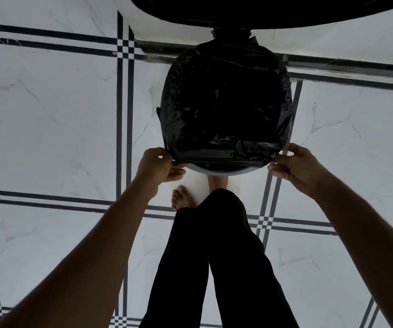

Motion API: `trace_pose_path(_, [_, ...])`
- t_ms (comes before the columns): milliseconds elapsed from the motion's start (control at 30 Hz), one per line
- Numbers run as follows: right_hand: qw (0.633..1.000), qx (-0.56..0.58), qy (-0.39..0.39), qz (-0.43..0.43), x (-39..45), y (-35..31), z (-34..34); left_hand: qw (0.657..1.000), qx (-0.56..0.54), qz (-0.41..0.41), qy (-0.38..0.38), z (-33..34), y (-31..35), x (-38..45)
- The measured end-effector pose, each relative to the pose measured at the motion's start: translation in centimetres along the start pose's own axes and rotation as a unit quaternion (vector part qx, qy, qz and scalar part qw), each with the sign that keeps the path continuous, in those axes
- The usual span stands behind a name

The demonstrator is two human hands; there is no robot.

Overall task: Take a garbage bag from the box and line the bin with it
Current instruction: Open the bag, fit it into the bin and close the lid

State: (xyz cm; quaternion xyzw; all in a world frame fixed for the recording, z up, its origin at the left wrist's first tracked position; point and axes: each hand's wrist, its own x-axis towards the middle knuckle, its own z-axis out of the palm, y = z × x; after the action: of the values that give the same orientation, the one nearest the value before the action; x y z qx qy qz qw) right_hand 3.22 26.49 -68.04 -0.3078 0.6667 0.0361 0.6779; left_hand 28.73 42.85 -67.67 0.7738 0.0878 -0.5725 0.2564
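A round bin (223, 171) stands on the floor right in front of me, seen from above. A black garbage bag (226, 102) fills its opening, and the bag's edge is folded over most of the rim. Along the near side, a strip of the bin's pale rim shows below the bag's stretched edge. My left hand (158, 165) pinches the bag's edge at the near left of the rim. My right hand (293, 163) pinches the bag's edge at the near right. The box of bags is not in view.
The bin's open dark lid (273, 10) stands raised at the top of the view. My bare feet (183, 197) and dark trouser legs (214, 268) are just behind the bin. White marble-look floor tiles (48, 114) with dark stripes lie all around.
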Motion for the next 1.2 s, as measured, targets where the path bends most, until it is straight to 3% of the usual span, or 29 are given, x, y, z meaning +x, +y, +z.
trace_pose_path(67, [0.999, 0.045, -0.023, 0.014, 0.0, 0.1, -0.2, 0.999, -0.038, -0.018, -0.024, -0.1, 0.3, -0.1])
trace_pose_path(267, [0.999, 0.022, -0.042, -0.007, -0.2, 0.3, -0.9, 0.995, -0.076, -0.024, -0.069, -0.9, 0.7, 0.1])
trace_pose_path(367, [1.000, -0.009, -0.019, 0.001, -0.3, 0.1, -0.8, 0.996, -0.074, -0.024, -0.031, -0.7, 0.2, 0.3])
trace_pose_path(500, [0.994, 0.086, -0.018, 0.062, -0.2, -0.7, -0.5, 0.997, -0.072, -0.032, 0.025, 0.4, -0.1, 0.7])
trace_pose_path(667, [0.988, 0.123, 0.000, 0.091, -0.6, -0.9, 0.0, 0.978, -0.155, -0.070, 0.121, 1.5, -0.4, 1.0])
trace_pose_path(800, [0.986, 0.151, 0.015, 0.074, -0.5, -0.1, 0.0, 0.984, -0.014, 0.031, 0.176, 2.3, -1.0, -0.7])
trace_pose_path(900, [0.987, 0.151, 0.029, 0.047, -0.6, 0.5, -0.1, 0.971, 0.027, 0.087, 0.222, 2.7, -1.4, -2.3])
trace_pose_path(1000, [0.990, 0.125, 0.062, 0.004, -0.7, 1.1, -0.2, 0.958, 0.081, 0.149, 0.232, 3.0, -2.2, -1.8])
trace_pose_path(1200, [0.989, -0.024, 0.134, -0.063, -1.1, 0.9, 0.2, 0.974, -0.054, 0.057, 0.215, 3.8, -1.9, -1.6])
